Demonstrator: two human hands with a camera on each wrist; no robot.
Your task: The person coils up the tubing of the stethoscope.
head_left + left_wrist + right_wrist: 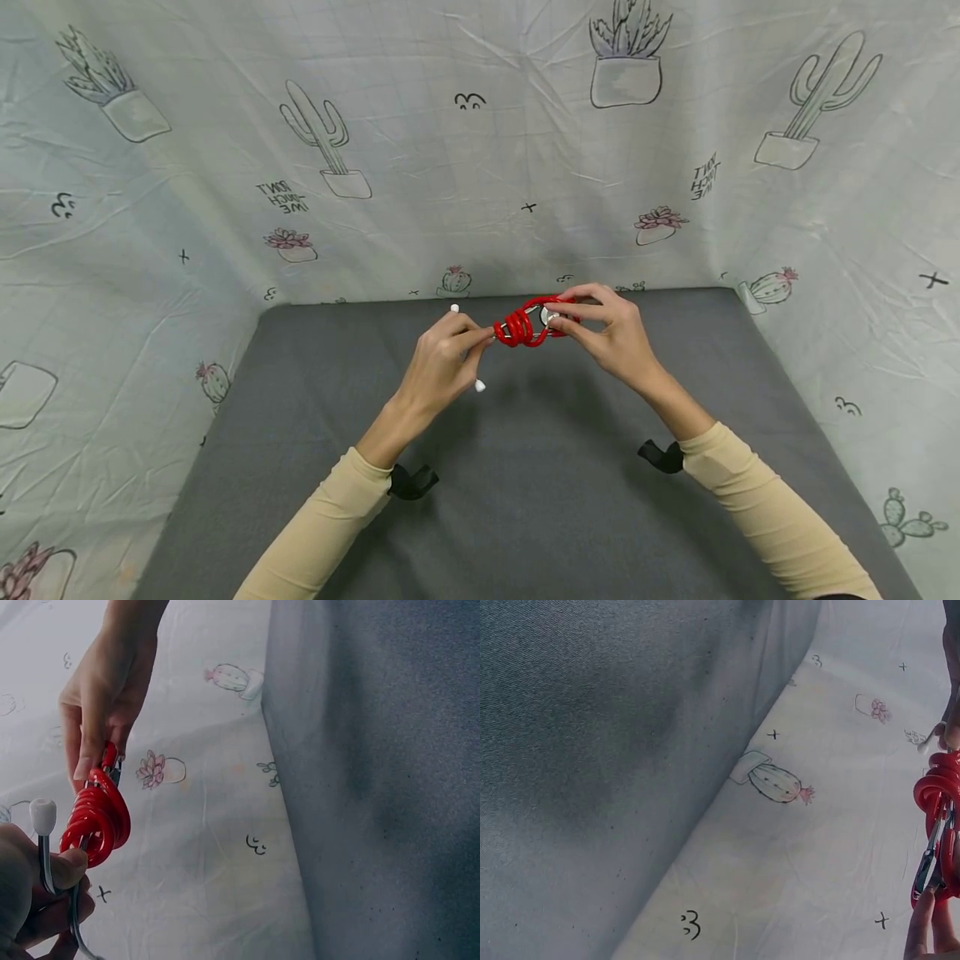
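Observation:
A stethoscope with red tubing is held up above the grey table, its tubing wound in several loops around its metal tubes. My left hand pinches the metal ear tubes at the left end of the bundle, and two white eartips stick out on either side of it. At the other end, my right hand grips the round chest piece and a loop of tubing between thumb and fingers. In the left wrist view the coiled red tubing spans the space between both hands.
The grey tabletop lies beneath both hands. A pale cloth printed with cacti and succulents hangs behind it and on both sides. Black straps are worn at the wrists, by the beige sleeves.

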